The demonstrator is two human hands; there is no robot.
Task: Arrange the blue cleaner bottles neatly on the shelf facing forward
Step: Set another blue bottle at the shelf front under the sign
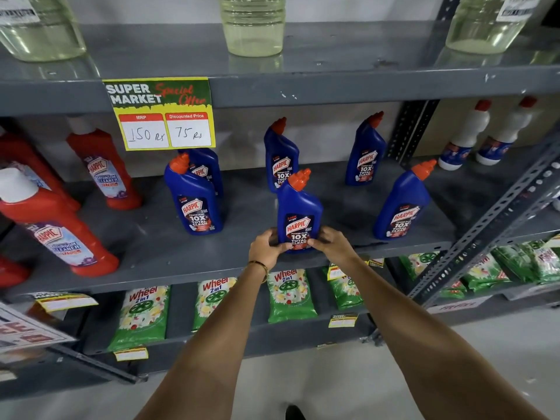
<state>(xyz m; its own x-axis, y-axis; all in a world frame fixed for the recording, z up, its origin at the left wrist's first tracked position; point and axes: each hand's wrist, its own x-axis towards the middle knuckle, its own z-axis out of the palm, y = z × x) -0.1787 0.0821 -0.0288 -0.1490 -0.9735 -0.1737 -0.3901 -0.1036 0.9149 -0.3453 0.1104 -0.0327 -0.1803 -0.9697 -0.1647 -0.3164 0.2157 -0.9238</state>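
Several blue cleaner bottles with orange caps stand on the grey middle shelf (151, 253). The front middle bottle (298, 204) stands upright at the shelf's front edge, label facing me. My left hand (266, 247) grips its base from the left and my right hand (330, 242) grips it from the right. Another bottle (194, 198) stands front left, with one (209, 168) right behind it. A bottle (401, 204) stands front right. Two more stand at the back, one in the middle (280, 153) and one to the right (365, 153). All visible labels face forward.
Red bathroom cleaner bottles (103, 171) fill the shelf's left side. White bottles (463, 137) stand on the neighbouring rack at right. A yellow price sign (160, 113) hangs from the upper shelf edge. Green detergent packs (141, 316) lie on the shelf below. A slanted metal upright (485, 234) crosses at right.
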